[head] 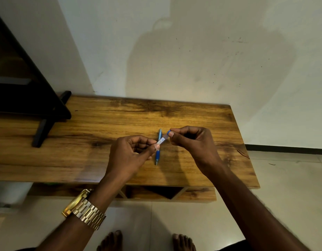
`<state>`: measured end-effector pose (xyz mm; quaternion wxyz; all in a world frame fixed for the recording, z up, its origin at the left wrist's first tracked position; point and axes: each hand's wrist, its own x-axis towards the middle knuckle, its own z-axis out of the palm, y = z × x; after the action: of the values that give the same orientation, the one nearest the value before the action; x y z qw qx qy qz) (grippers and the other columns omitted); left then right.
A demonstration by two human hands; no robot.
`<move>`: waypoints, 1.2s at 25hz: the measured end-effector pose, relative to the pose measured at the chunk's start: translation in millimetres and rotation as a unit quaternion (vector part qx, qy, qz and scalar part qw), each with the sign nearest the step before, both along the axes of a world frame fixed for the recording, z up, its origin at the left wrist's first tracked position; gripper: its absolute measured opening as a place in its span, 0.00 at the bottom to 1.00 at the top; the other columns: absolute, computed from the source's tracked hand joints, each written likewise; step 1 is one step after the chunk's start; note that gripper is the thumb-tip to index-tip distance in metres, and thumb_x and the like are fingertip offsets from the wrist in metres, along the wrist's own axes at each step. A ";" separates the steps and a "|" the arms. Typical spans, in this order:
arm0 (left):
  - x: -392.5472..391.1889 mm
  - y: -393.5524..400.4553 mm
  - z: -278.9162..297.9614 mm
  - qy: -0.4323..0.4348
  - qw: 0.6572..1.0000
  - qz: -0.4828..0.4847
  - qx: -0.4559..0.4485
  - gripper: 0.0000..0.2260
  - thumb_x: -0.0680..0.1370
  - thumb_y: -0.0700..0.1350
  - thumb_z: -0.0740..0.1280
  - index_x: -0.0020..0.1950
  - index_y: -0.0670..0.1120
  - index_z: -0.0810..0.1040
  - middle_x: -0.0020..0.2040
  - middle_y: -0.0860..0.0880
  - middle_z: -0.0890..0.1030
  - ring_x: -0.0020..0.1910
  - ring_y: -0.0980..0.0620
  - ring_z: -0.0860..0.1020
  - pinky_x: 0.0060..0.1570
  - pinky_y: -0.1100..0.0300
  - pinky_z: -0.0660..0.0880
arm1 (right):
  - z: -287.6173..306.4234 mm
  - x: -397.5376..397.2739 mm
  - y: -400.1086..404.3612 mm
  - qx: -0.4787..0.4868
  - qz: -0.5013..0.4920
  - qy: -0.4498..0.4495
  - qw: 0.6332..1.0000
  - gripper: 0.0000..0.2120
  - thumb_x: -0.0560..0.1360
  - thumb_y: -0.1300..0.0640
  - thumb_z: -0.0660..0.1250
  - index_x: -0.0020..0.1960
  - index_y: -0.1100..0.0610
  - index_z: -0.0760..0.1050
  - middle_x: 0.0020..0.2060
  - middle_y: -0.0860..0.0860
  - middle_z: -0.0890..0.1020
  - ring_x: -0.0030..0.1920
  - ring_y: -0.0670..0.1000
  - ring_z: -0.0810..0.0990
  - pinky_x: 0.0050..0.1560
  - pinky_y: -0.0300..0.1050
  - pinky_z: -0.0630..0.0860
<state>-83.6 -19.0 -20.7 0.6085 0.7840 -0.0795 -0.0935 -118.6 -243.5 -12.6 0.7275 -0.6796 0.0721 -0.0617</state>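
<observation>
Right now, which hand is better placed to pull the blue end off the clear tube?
Likely the right hand: it pinches the blue end, while the left hand pinches the clear tube lower down.

Pictured from above: the left forearm (66, 230) and right forearm (256, 205), both bare, reach forward from the lower edge and converge toward the centre; the left hand (133, 153) sits slightly lower and nearer the body, fingers curled toward the palm, thumb and forefinger pinching one end of a slim pen part (162, 139); the right hand (192, 142) is a little higher and farther out, knuckles up, its thumb and forefinger nipping the other, blue-tipped end; the remaining fingers of both hands are folded in; the two sets of fingertips are near each other but apart.
</observation>
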 end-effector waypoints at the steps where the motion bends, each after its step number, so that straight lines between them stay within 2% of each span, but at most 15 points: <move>1: -0.1 -0.3 -0.3 0.001 1.000 0.004 -0.005 0.06 0.74 0.49 0.82 0.49 0.54 0.90 0.45 0.55 0.90 0.44 0.54 0.89 0.44 0.53 0.88 | 1.6 1.1 1.0 0.014 0.001 -0.001 1.000 0.06 0.77 0.62 0.79 0.52 0.63 0.88 0.53 0.56 0.91 0.52 0.52 0.90 0.51 0.43 0.84; 6: 2.7 1.9 -2.7 0.067 0.995 0.026 -0.065 0.12 0.68 0.58 0.80 0.49 0.58 0.89 0.49 0.54 0.91 0.49 0.54 0.89 0.48 0.55 0.86 | 9.0 6.3 6.9 0.015 0.022 -0.011 1.000 0.10 0.81 0.57 0.76 0.61 0.54 0.88 0.56 0.53 0.91 0.56 0.53 0.90 0.55 0.45 0.85; 7: 5.7 6.1 -4.7 0.081 0.993 0.043 -0.078 0.12 0.68 0.58 0.80 0.50 0.58 0.89 0.49 0.54 0.91 0.49 0.55 0.89 0.47 0.58 0.86 | 8.8 7.5 8.3 -0.009 0.000 -0.001 1.000 0.10 0.81 0.56 0.75 0.62 0.53 0.88 0.55 0.52 0.91 0.55 0.52 0.90 0.55 0.46 0.86; 9: 13.4 15.8 -11.6 0.082 0.990 0.091 -0.070 0.11 0.70 0.55 0.81 0.49 0.54 0.90 0.48 0.54 0.91 0.49 0.56 0.89 0.45 0.59 0.86 | 5.8 11.1 8.5 -0.129 -0.062 0.034 0.989 0.10 0.81 0.55 0.75 0.62 0.50 0.87 0.51 0.48 0.91 0.52 0.47 0.90 0.56 0.49 0.87; 11: 20.8 23.8 -20.6 0.070 0.988 0.136 -0.009 0.07 0.73 0.50 0.82 0.48 0.52 0.89 0.45 0.54 0.91 0.45 0.56 0.89 0.49 0.53 0.87 | 1.3 14.1 8.7 -0.269 -0.078 0.073 0.957 0.08 0.81 0.54 0.76 0.59 0.49 0.88 0.48 0.46 0.90 0.49 0.43 0.89 0.56 0.50 0.87; 14: 20.5 23.4 -29.1 0.043 0.983 0.151 0.098 0.05 0.75 0.49 0.82 0.45 0.52 0.88 0.39 0.54 0.89 0.41 0.55 0.89 0.49 0.50 0.87 | -1.9 17.8 9.4 -0.340 -0.058 0.109 0.932 0.07 0.80 0.52 0.76 0.58 0.50 0.89 0.48 0.45 0.90 0.49 0.41 0.87 0.57 0.50 0.86; 16: 19.3 20.7 -31.7 0.017 0.976 0.148 0.157 0.07 0.75 0.50 0.82 0.41 0.55 0.86 0.36 0.57 0.87 0.37 0.61 0.86 0.42 0.60 0.84 | -3.3 20.5 7.3 -0.346 -0.057 0.126 0.928 0.08 0.80 0.52 0.76 0.57 0.51 0.89 0.48 0.47 0.90 0.49 0.44 0.87 0.58 0.52 0.86; 18: 19.8 18.4 -33.4 -0.011 0.966 0.149 0.212 0.11 0.75 0.51 0.82 0.37 0.57 0.83 0.32 0.60 0.83 0.34 0.65 0.82 0.33 0.71 0.72 | -4.7 21.7 5.4 -0.350 -0.056 0.140 0.924 0.08 0.80 0.52 0.76 0.58 0.52 0.89 0.49 0.48 0.90 0.50 0.46 0.88 0.58 0.54 0.86; 20: 19.3 17.0 -34.8 -0.015 0.962 0.142 0.232 0.12 0.75 0.50 0.82 0.37 0.57 0.82 0.32 0.60 0.82 0.33 0.65 0.81 0.29 0.73 0.69 | -6.4 21.4 4.7 -0.345 -0.053 0.147 0.926 0.08 0.80 0.52 0.76 0.57 0.52 0.88 0.49 0.48 0.89 0.50 0.47 0.88 0.58 0.54 0.86; 22: 18.7 17.0 -32.2 -0.008 0.966 0.135 0.219 0.09 0.77 0.50 0.80 0.39 0.56 0.83 0.35 0.57 0.84 0.35 0.63 0.82 0.30 0.73 0.71 | -7.0 20.8 5.4 -0.350 -0.052 0.141 0.925 0.07 0.80 0.52 0.77 0.57 0.51 0.88 0.48 0.46 0.89 0.49 0.45 0.87 0.56 0.51 0.86; 24: 18.7 18.8 -23.7 -0.015 0.970 0.140 0.200 0.07 0.80 0.52 0.77 0.44 0.53 0.85 0.38 0.56 0.86 0.37 0.61 0.83 0.32 0.73 0.73 | -10.5 21.0 7.7 -0.383 -0.053 0.127 0.913 0.08 0.80 0.52 0.77 0.58 0.51 0.88 0.45 0.42 0.86 0.45 0.40 0.84 0.49 0.39 0.84; 26: 16.5 19.2 -13.1 -0.035 0.971 0.116 0.205 0.07 0.82 0.54 0.73 0.48 0.53 0.85 0.40 0.57 0.85 0.39 0.61 0.83 0.33 0.74 0.73 | -15.2 23.5 15.0 -0.422 -0.059 0.117 0.897 0.10 0.80 0.53 0.76 0.60 0.52 0.87 0.44 0.41 0.84 0.41 0.35 0.80 0.40 0.28 0.75; 28: 7.0 16.6 -4.8 -0.066 0.968 0.040 0.240 0.05 0.82 0.57 0.72 0.49 0.58 0.82 0.42 0.60 0.83 0.41 0.62 0.83 0.33 0.72 0.72 | -21.1 29.3 27.7 -0.447 -0.066 0.094 0.887 0.14 0.79 0.53 0.77 0.63 0.55 0.86 0.45 0.44 0.86 0.38 0.36 0.79 0.38 0.25 0.72; 30: -3.0 14.9 -4.0 -0.128 0.936 -0.023 0.327 0.08 0.80 0.61 0.72 0.56 0.61 0.80 0.50 0.61 0.82 0.49 0.62 0.81 0.40 0.66 0.75 | -26.2 36.9 39.3 -0.457 -0.068 0.074 0.884 0.20 0.78 0.50 0.78 0.67 0.57 0.83 0.47 0.50 0.88 0.40 0.42 0.83 0.42 0.29 0.76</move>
<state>-86.6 -4.1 -24.7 0.3005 0.9430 -0.1403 -0.0271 -81.7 -204.2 -38.7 0.3227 -0.9327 0.1354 -0.0868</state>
